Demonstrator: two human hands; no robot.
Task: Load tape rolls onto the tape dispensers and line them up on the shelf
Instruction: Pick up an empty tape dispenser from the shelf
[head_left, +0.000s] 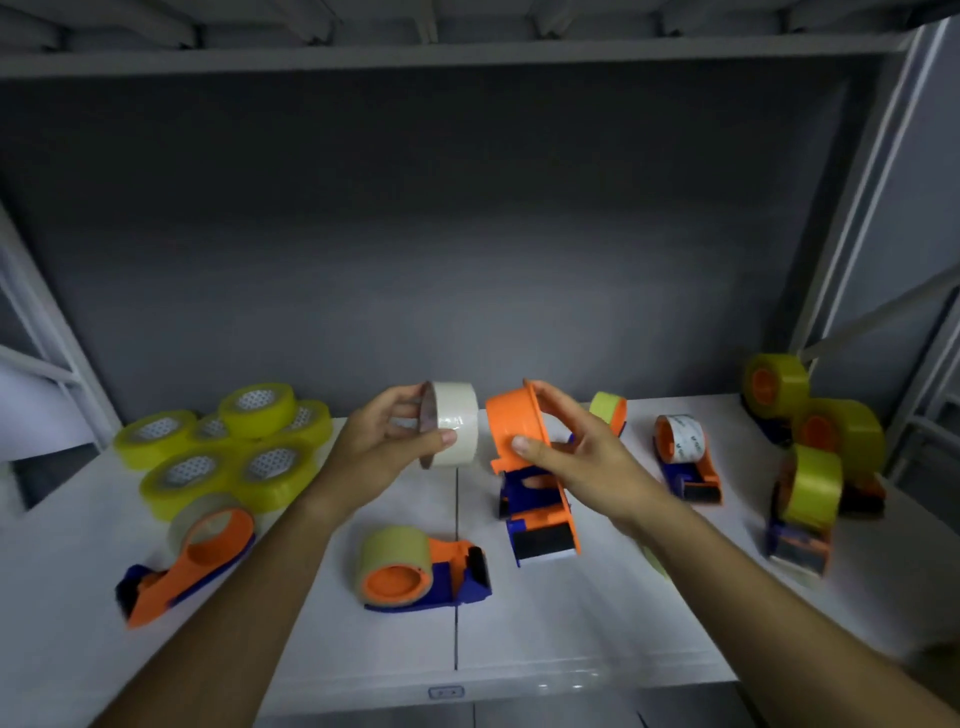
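White tape roll (451, 431) pinched on edge between thumb and fingers of a person's left hand (387, 439), raised above the white shelf (597, 623). Just beside it, not touching, the right hand (576, 454) grips the orange drum of an empty orange-and-blue dispenser (530, 467), thumb pressed to the drum's face, blade end pointing down toward the camera. Loose yellow rolls (223, 447) sit heaped at the left rear. Loaded dispensers lie scattered: two in front (415, 569), one mid-right (685, 457), several at far right (815, 441).
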